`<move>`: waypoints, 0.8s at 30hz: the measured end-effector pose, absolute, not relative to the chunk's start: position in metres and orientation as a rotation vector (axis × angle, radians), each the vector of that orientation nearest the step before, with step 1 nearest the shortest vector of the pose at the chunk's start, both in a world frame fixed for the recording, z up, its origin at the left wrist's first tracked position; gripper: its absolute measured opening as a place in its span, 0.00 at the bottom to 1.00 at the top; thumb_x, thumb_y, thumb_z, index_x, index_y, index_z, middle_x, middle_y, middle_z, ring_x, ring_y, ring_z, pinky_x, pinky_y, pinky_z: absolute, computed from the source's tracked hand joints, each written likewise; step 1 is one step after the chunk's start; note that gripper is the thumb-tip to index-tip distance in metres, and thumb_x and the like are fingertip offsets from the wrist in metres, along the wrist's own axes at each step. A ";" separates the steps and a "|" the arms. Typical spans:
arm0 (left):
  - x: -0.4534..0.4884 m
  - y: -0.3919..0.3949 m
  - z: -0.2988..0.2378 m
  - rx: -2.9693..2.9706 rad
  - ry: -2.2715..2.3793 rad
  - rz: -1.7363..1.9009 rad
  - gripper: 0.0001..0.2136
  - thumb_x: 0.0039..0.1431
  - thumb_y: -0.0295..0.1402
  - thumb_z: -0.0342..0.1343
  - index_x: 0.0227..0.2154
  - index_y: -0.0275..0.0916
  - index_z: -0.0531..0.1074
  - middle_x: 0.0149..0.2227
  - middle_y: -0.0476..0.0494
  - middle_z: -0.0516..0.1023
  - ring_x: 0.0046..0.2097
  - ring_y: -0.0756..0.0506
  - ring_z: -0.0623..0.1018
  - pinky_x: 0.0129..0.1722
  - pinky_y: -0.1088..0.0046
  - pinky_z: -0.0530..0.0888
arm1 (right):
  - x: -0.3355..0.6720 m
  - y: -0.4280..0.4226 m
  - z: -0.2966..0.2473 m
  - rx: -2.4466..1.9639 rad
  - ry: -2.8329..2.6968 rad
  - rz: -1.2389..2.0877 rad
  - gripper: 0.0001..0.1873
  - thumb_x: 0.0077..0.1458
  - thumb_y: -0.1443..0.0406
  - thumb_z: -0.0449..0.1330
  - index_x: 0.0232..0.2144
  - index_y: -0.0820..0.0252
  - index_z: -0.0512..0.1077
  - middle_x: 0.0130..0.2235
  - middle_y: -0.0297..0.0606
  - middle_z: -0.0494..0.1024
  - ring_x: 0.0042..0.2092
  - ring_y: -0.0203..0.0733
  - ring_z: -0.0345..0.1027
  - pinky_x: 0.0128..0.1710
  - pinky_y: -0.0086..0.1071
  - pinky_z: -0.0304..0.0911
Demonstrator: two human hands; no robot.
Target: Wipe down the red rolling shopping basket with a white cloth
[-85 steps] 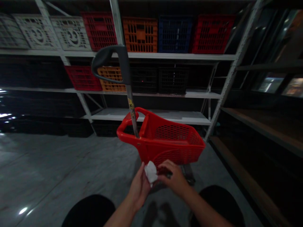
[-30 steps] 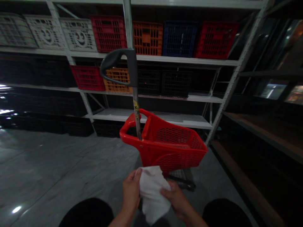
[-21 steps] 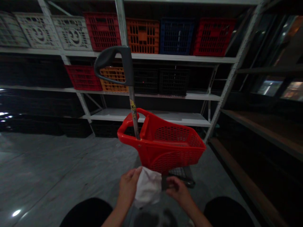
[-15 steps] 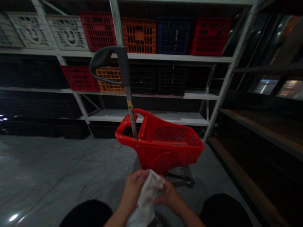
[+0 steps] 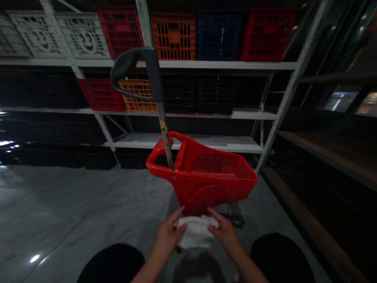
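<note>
A white cloth [image 5: 196, 233] is stretched flat between both of my hands, low in the middle of the view. My left hand [image 5: 168, 235] pinches its left edge. My right hand [image 5: 225, 232] grips its right edge. Both hands are closed on the cloth. Just beyond them stands a red plastic shopping trolley [image 5: 206, 177] on the floor. Its grey handle [image 5: 136, 73] rises on a metal pole above the basket. The basket looks empty inside. My dark-clothed knees show at the bottom of the view.
Metal shelving [image 5: 206, 65] runs along the back, with red, orange, blue, white and black crates. A darker wooden shelf unit [image 5: 326, 157] stands on the right. Grey polished floor [image 5: 64, 212] spreads to the left.
The cloth, hanging bunched half a second ago, is now pulled flat and folded between my hands. My hands have moved slightly apart and up toward the trolley.
</note>
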State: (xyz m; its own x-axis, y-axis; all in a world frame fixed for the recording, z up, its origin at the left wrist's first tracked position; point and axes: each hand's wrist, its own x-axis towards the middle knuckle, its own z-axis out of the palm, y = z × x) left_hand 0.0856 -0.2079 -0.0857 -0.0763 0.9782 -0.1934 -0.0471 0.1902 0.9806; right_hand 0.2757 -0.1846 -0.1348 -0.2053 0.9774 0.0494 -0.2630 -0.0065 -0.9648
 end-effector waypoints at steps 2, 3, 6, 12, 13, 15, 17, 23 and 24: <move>0.082 -0.208 -0.085 1.134 1.391 1.104 0.22 0.36 0.33 0.62 0.40 0.38 0.72 0.31 0.45 0.78 0.34 0.45 0.75 0.35 0.73 0.69 | 0.285 -0.185 -0.131 -0.984 -1.270 1.370 0.22 0.34 0.64 0.66 0.38 0.58 0.73 0.38 0.40 0.76 0.38 0.45 0.69 0.38 0.36 0.63; 0.081 -0.209 -0.084 1.213 1.424 1.073 0.17 0.36 0.33 0.61 0.35 0.39 0.75 0.32 0.44 0.78 0.35 0.44 0.75 0.37 0.73 0.69 | 0.288 -0.187 -0.127 -1.048 -1.343 1.302 0.18 0.34 0.66 0.65 0.34 0.59 0.74 0.36 0.40 0.76 0.37 0.45 0.69 0.37 0.36 0.62; 0.074 -0.215 -0.084 1.443 1.550 0.872 0.07 0.36 0.32 0.59 0.24 0.41 0.75 0.28 0.45 0.76 0.35 0.43 0.74 0.39 0.70 0.67 | 0.294 -0.194 -0.105 -1.201 -1.653 0.944 0.08 0.37 0.71 0.59 0.25 0.59 0.74 0.31 0.38 0.74 0.35 0.42 0.67 0.36 0.34 0.61; 0.074 -0.228 -0.072 1.759 1.471 0.806 0.28 0.24 0.29 0.65 0.38 0.46 0.72 0.45 0.45 0.71 0.47 0.40 0.68 0.47 0.70 0.61 | 0.280 -0.207 -0.062 -0.930 -2.249 0.517 0.13 0.37 0.76 0.54 0.27 0.56 0.69 0.42 0.34 0.70 0.45 0.40 0.62 0.52 0.38 0.48; 0.078 -0.229 -0.071 1.748 1.391 0.769 0.23 0.30 0.32 0.63 0.37 0.46 0.73 0.42 0.46 0.74 0.44 0.41 0.70 0.44 0.71 0.63 | 0.275 -0.207 -0.059 -0.901 -2.301 0.516 0.13 0.38 0.76 0.54 0.27 0.56 0.69 0.37 0.32 0.72 0.41 0.38 0.64 0.50 0.37 0.49; 0.085 -0.227 -0.071 1.657 1.314 0.726 0.08 0.40 0.35 0.57 0.27 0.42 0.75 0.30 0.47 0.77 0.34 0.44 0.72 0.36 0.74 0.65 | 0.265 -0.208 -0.058 -0.957 -2.286 0.499 0.11 0.42 0.75 0.54 0.28 0.56 0.68 0.29 0.31 0.72 0.33 0.35 0.64 0.43 0.32 0.55; 0.092 -0.223 -0.072 1.460 1.311 0.811 0.07 0.43 0.35 0.54 0.19 0.38 0.74 0.22 0.47 0.75 0.28 0.46 0.71 0.30 0.75 0.64 | 0.256 -0.210 -0.059 -1.028 -2.190 0.471 0.10 0.45 0.74 0.53 0.29 0.57 0.69 0.29 0.33 0.71 0.32 0.35 0.63 0.36 0.29 0.57; 0.096 -0.218 -0.068 0.673 1.048 1.062 0.10 0.42 0.33 0.56 0.29 0.34 0.73 0.26 0.44 0.75 0.26 0.50 0.72 0.24 0.77 0.67 | 0.237 -0.224 -0.073 -0.822 -2.169 0.479 0.20 0.43 0.63 0.63 0.42 0.54 0.69 0.49 0.41 0.67 0.46 0.44 0.60 0.45 0.35 0.57; 0.094 -0.218 -0.067 0.618 1.032 1.051 0.10 0.42 0.32 0.56 0.29 0.33 0.72 0.26 0.44 0.75 0.26 0.50 0.72 0.24 0.76 0.67 | 0.237 -0.223 -0.076 -0.827 -2.169 0.490 0.23 0.43 0.64 0.63 0.45 0.53 0.68 0.51 0.41 0.66 0.47 0.44 0.60 0.45 0.35 0.57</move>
State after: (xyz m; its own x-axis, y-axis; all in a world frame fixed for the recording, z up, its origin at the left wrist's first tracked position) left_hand 0.0940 -0.2183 -0.0666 0.1269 0.9145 -0.3842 -0.4010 0.4016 0.8234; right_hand 0.2368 -0.2233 -0.0763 -0.5099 0.6915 0.5117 0.4044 0.7177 -0.5669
